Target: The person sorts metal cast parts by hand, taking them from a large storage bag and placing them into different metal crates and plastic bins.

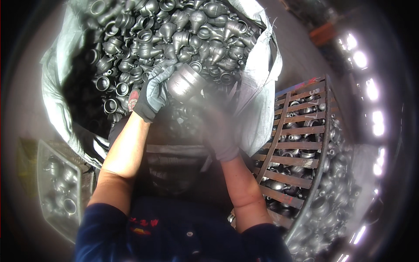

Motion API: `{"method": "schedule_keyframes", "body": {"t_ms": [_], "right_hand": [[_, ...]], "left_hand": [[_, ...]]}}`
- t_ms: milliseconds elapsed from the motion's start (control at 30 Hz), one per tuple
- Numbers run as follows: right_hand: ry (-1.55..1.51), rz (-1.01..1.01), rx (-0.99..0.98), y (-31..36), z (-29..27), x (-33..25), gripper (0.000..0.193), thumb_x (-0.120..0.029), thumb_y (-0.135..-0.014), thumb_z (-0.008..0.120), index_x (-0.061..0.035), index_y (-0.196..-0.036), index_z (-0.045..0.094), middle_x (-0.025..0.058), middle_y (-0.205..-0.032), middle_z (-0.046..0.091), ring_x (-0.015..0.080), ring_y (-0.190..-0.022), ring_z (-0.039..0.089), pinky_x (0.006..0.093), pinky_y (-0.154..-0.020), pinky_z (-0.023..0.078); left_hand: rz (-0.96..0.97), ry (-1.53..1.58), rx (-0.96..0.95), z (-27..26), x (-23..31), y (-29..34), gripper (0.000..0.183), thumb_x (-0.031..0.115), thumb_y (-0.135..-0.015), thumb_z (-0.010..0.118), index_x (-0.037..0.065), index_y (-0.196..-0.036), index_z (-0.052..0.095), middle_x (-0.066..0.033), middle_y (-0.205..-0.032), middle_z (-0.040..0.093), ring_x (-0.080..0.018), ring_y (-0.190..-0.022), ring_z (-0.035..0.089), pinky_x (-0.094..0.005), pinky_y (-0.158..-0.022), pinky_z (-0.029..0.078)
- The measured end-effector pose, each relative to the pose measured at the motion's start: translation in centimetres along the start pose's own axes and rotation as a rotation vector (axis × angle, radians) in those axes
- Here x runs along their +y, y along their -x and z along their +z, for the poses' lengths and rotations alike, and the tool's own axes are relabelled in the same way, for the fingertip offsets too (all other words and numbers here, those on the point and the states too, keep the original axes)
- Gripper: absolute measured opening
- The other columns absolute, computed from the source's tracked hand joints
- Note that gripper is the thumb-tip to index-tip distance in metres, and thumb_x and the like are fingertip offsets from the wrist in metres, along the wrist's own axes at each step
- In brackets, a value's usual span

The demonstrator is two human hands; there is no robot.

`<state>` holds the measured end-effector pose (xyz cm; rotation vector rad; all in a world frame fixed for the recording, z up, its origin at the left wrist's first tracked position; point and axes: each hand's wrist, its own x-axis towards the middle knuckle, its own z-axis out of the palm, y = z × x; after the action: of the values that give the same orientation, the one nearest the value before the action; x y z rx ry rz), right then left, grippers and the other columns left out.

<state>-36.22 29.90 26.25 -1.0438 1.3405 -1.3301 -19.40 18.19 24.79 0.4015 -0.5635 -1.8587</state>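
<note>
My left hand (156,87), in a grey and black work glove, grips a rounded, cup-like grey metal casting (187,84) by its left side. The casting is held up over the near part of a big white woven sack (258,94). Right beside it, below and to the right, is my right hand (220,129), also gloved. Motion smears that hand, so its fingers cannot be made out, nor whether it touches the casting or holds anything. Many similar dark grey castings (181,39) fill the sack beyond both hands.
To the right stands a rusty slatted metal crate (301,131) with castings inside. More loose castings (323,218) are heaped beyond its edge. At the lower left, a pale plastic bin (78,183) holds further castings. The sack's raised rim surrounds the pile.
</note>
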Motion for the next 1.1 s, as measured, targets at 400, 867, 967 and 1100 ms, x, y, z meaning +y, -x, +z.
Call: {"method": "schedule_keyframes", "body": {"t_ms": [400,867,967,1100], "right_hand": [[0.003,-0.054,-0.061,-0.3,-0.1,2.3,0.027,-0.011,-0.088,0.05,-0.0072,-0.115,0.054,0.0035,-0.074,0.059,0.0012,-0.045,0.032,0.0157,-0.038,0.023],[0.199,-0.112,0.041,0.5,0.0,-0.2,0.019,-0.026,-0.092,0.046,-0.0084,-0.087,0.052,0.0027,-0.068,0.057,0.0016,-0.041,0.034,0.0163,-0.034,0.022],[0.465,-0.25,-0.065,0.7,-0.3,-0.5,0.019,-0.026,-0.092,0.047,-0.0089,-0.087,0.052,0.003,-0.067,0.057,0.001,-0.042,0.035,0.0157,-0.034,0.022],[0.093,0.003,-0.04,0.6,0.1,-0.2,0.017,-0.026,-0.091,0.051,-0.0093,-0.091,0.054,0.0031,-0.067,0.058,0.0007,-0.041,0.032,0.0161,-0.034,0.022]], "left_hand": [[0.01,-0.019,-0.051,-0.6,0.2,-0.2,0.024,0.008,-0.086,0.056,0.007,-0.11,0.054,-0.0106,-0.112,0.057,-0.0202,-0.106,0.055,-0.034,-0.089,0.048],[-0.027,-0.096,-0.019,0.6,0.5,0.2,0.025,0.012,-0.089,0.051,0.002,-0.11,0.057,-0.0078,-0.106,0.061,-0.0167,-0.099,0.058,-0.0307,-0.085,0.048],[-0.064,-0.293,0.163,-1.3,0.3,-0.4,0.02,0.015,-0.087,0.056,0.006,-0.104,0.061,-0.003,-0.098,0.063,-0.0122,-0.089,0.059,-0.027,-0.075,0.05],[-0.11,-0.361,0.2,-1.9,0.2,-0.2,0.017,0.017,-0.086,0.059,0.01,-0.101,0.061,-0.0006,-0.097,0.062,-0.0125,-0.091,0.059,-0.0294,-0.075,0.052]]}}
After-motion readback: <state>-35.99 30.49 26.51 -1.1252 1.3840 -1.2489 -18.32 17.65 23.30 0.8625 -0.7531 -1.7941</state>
